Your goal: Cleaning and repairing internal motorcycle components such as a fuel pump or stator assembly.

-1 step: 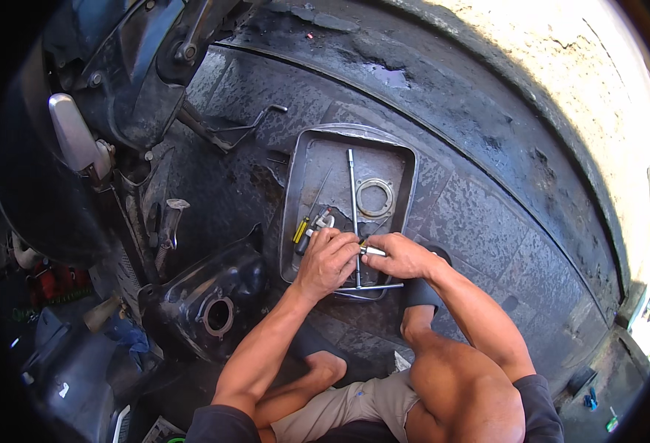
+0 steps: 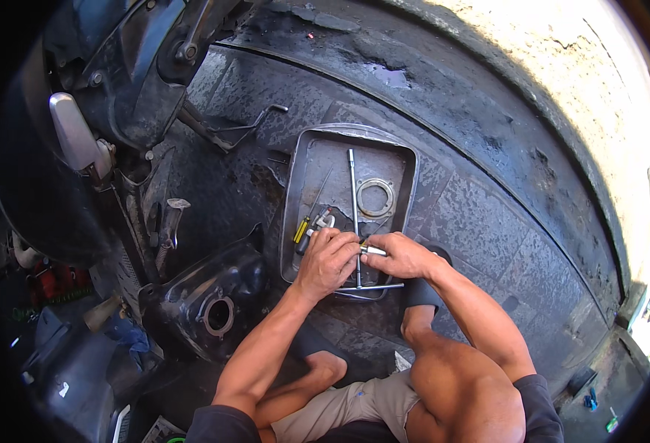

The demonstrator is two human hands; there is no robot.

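Over the near part of a dark metal tray [image 2: 291, 181], my left hand [image 2: 329, 262] and my right hand [image 2: 402, 255] almost meet. Both are closed. A small whitish, cylinder-like part [image 2: 373, 250] sticks out from my right fingertips toward the left ones; its exact kind is unclear. What my left fingers pinch, if anything, is hidden behind them. Below my hands a T-handle wrench [image 2: 353, 184] lies lengthwise in the tray, its crossbar over the near rim. Beside it rest a metal ring [image 2: 375, 198] with holes, a yellow-handled screwdriver [image 2: 301, 229] and a pale fitting [image 2: 326, 220].
A black metal tank [image 2: 244, 284] with a round opening stands left of the tray. Farther left is part of a motorbike [image 2: 137, 88] with its stand [image 2: 255, 124]. Dark tiled floor [image 2: 480, 221] extends right, up to a raised concrete edge [image 2: 561, 140]. My legs flank the near side.
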